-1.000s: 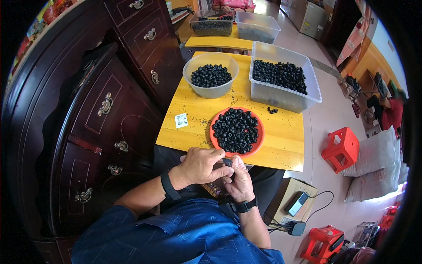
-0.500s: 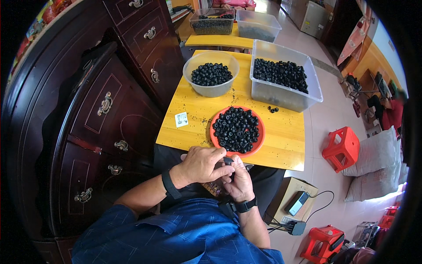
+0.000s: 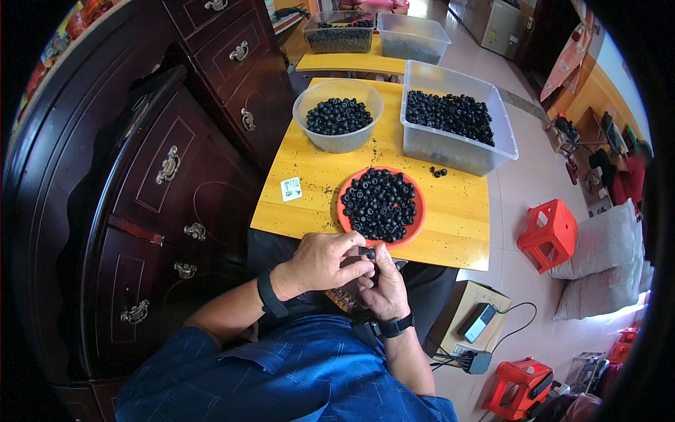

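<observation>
My left hand (image 3: 322,261) and my right hand (image 3: 386,287) meet at the near edge of the yellow table. Between their fingertips is a small black part (image 3: 366,252); the left thumb and forefinger close around it. My right thumb and fingers are pinched together against its other side, and whether they hold anything more is hidden. Just beyond the hands lies a red round tray (image 3: 420,224), heaped with black ring-shaped parts (image 3: 380,204) that have a hole in the middle.
Farther back on the table (image 3: 450,243) stand a round clear tub (image 3: 339,143) and a rectangular clear bin (image 3: 453,156), both holding black parts. A few loose ones (image 3: 439,171) and a white label (image 3: 291,188) lie nearby. Dark drawers (image 3: 176,162) flank the left; a red stool (image 3: 547,235) stands right.
The black part has shifted slightly upward between my fingertips and turned a little. Both hands stay almost in place.
</observation>
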`<state>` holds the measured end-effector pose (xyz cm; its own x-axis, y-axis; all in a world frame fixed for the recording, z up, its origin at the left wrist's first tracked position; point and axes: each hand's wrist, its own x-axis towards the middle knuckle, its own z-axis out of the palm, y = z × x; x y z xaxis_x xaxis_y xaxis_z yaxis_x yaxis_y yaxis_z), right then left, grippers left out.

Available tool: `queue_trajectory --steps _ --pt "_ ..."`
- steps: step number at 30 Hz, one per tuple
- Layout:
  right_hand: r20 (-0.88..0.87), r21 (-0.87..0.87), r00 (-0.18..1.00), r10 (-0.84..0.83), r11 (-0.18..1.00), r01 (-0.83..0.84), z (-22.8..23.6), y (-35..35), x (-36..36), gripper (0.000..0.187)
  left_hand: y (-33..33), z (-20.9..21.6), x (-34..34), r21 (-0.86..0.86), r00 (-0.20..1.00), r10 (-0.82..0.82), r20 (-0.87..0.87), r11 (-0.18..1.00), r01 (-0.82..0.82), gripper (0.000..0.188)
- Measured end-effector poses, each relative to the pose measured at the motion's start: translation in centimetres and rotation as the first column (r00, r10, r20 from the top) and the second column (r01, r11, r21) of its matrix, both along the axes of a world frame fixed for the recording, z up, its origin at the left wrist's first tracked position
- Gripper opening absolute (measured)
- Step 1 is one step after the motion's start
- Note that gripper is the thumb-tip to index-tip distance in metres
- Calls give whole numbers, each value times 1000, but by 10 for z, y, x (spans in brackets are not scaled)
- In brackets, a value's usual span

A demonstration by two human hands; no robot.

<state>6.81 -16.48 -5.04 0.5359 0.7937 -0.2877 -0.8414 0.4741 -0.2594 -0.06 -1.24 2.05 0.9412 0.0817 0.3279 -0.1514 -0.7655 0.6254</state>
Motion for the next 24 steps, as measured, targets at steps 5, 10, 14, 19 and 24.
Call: queue_trajectory --steps 5,10,14,19,24 --pt "2 64 999 54 997 -54 -2 2 1 20 -4 -1 3 -63 1000 21 -4 998 -21 24" --pt "12 -30 997 73 997 -73 -10 2 1 21 10 2 12 -8 998 -19 -67 1000 18 17" --pt "-129 -28 986 106 993 -111 -5 4 3 24 52 24 51 85 996 92 -4 992 -91 17" --pt "-234 42 968 89 996 -82 9 1 6 26 79 73 79 183 930 326 172 917 -355 38" --pt "-217 177 974 59 984 -20 -8 -1 14 31 26 31 35 101 981 24 -192 995 -4 29"
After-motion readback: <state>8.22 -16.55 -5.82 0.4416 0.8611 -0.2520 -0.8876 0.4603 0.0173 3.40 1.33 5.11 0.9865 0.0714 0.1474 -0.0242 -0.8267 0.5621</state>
